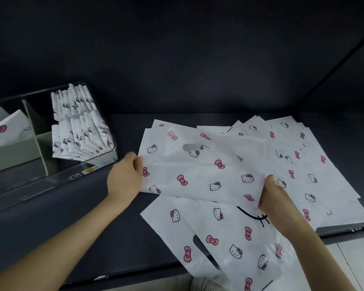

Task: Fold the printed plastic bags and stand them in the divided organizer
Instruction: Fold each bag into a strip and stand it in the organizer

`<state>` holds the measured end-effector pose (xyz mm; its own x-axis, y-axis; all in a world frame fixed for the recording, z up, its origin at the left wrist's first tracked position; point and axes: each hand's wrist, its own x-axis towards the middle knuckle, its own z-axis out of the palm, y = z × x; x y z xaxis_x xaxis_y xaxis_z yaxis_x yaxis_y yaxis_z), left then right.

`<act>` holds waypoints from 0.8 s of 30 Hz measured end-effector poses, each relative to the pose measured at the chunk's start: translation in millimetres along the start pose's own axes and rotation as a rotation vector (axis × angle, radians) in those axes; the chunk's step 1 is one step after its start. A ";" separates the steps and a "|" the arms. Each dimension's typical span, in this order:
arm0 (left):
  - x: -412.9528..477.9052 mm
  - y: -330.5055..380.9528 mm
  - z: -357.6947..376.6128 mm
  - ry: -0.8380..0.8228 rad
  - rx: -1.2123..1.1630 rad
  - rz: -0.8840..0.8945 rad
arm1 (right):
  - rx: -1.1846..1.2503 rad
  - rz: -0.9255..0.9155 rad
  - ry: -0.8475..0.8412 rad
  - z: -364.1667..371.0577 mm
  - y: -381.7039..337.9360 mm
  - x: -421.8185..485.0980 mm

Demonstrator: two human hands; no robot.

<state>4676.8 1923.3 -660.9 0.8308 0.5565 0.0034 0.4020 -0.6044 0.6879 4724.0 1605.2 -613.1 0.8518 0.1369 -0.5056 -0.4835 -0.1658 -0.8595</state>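
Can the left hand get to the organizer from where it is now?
Probably yes. The organizer sits open-topped just beside the left hand, with nothing between them. But that hand grips the unfolded bag by its edge, so it is occupied.

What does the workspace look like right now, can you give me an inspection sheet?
Surface: dark tabletop.
Job's things: held bag over loose bags; folded bags standing in the clear organizer.
Clutter: nothing seen.
Hands: left hand grips the held bag's left edge; right hand pinches its right edge.
Cables: nothing seen.
Surroundings: dark wall behind; pale floor at lower right.
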 end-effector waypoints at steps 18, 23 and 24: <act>-41.3 -16.3 -21.7 -0.041 0.106 0.091 | -0.793 -0.347 0.582 41.5 34.8 9.2; -43.7 -20.6 -15.4 0.107 0.510 0.456 | -0.885 -0.308 0.587 40.1 32.9 16.9; -44.5 -20.2 -14.2 0.092 0.525 0.519 | -0.881 -0.302 0.583 39.1 33.4 18.2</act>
<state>4626.2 1918.8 -664.7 0.9375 0.1568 0.3107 0.1165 -0.9827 0.1443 4715.5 1640.3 -654.0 0.9875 -0.1551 0.0292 -0.1233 -0.8740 -0.4700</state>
